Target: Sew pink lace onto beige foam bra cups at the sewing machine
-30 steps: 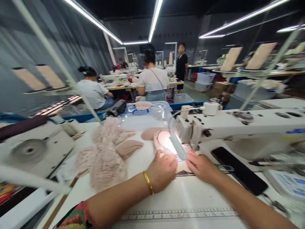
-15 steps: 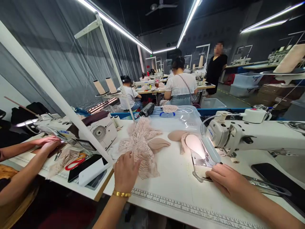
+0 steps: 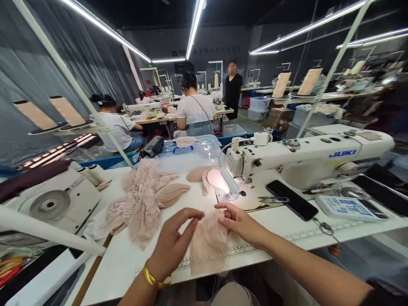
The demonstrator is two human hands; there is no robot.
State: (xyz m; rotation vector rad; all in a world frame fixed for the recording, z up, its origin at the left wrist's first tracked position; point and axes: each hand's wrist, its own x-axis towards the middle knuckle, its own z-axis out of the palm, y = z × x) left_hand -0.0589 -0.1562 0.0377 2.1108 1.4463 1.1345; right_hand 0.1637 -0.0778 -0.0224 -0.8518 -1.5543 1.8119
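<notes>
Between my hands a pale pink lace piece (image 3: 208,244) hangs over the table's front edge. My left hand (image 3: 174,236), with a gold bangle at the wrist, pinches its upper left edge between thumb and fingers. At the upper right edge of the lace is my right hand (image 3: 239,222), its thumb against the fabric and its index finger stretched forward. A heap of pink lace fabric (image 3: 145,193) lies to the left, beside beige bra cups (image 3: 174,193). Under the lit sewing machine head (image 3: 237,163) rests another cup (image 3: 216,178).
Right of my hands lie thread snips (image 3: 272,199), a black phone (image 3: 291,199) and a white-and-blue box (image 3: 347,207). A clear plastic bin (image 3: 204,148) stands behind the table. Another machine (image 3: 51,204) and a white pole (image 3: 47,231) are at the left. People sit and stand farther back.
My view has swung right. My left hand has moved from the lace heap toward the front edge, with a lace piece in it. My right hand has come from beside the machine to this lace.
</notes>
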